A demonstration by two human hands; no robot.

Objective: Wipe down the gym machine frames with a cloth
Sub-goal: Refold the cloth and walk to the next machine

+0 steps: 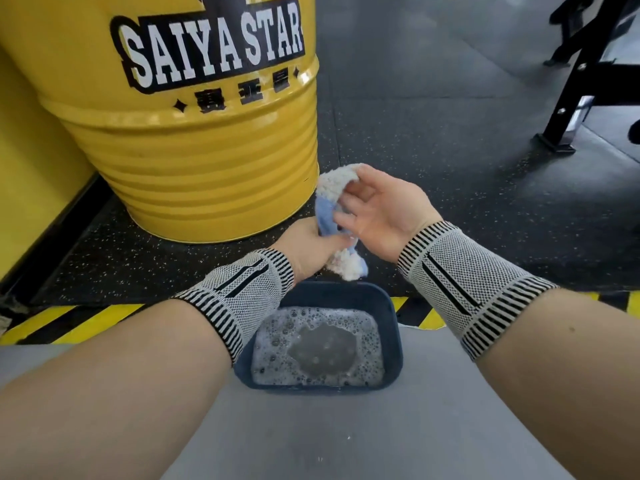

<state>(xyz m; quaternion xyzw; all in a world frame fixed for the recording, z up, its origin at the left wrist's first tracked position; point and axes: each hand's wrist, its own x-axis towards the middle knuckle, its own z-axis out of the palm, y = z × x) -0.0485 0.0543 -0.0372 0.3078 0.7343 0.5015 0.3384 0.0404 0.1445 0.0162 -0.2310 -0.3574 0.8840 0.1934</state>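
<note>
Yellow drum (194, 140), far left, on speckled floor. Left hand (308, 245) grips lower part of cloth (334, 206); right hand (377, 209) pinches upper part. Cloth above blue basin (393, 313) of soapy water. Black machine frame (581, 74), far right.

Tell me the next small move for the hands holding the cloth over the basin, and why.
Probably twist the cloth to wring it. The left hand grips its lower end and the right hand pinches its upper end, just beyond the sudsy basin, and the machine frame stands across the floor.
</note>
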